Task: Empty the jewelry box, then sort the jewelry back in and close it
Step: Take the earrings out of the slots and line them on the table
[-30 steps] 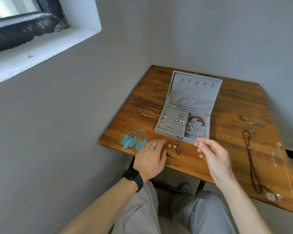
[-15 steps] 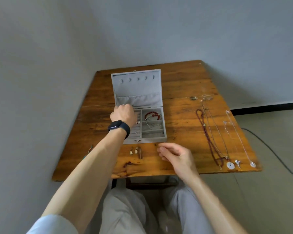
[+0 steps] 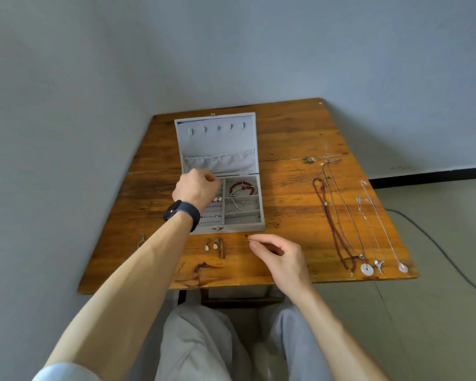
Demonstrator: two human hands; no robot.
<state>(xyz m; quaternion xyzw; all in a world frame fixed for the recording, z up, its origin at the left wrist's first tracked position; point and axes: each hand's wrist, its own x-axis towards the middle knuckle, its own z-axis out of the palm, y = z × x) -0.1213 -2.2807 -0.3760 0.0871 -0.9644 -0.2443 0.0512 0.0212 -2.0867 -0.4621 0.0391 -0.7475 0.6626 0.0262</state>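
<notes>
Earrings (image 3: 216, 245), two, before box (image 3: 239, 228); left hand (image 3: 197, 188), right hand (image 3: 283, 257) grips narrow, contents unclear.

- Bare indoor room, reads as a home; the exact kind of room cannot be told.
- Plain grey painted walls (image 3: 231, 50) at 12 and 9 o'clock.
- Worn, stained wooden surface (image 3: 300, 138) set into the corner, rough planks.
- Smooth grey-green floor (image 3: 437, 312) at 4 o'clock, black skirting strip (image 3: 437, 175) at 3 o'clock, and a dark cable (image 3: 437, 248) lying loose on the floor.
- Personal items point to domestic use: grey velvet jewelry box (image 3: 217, 138) open at centre, necklaces (image 3: 333, 224) laid out at 3 o'clock.
- Person seated at 6 o'clock in light grey trousers (image 3: 204, 339).
</notes>
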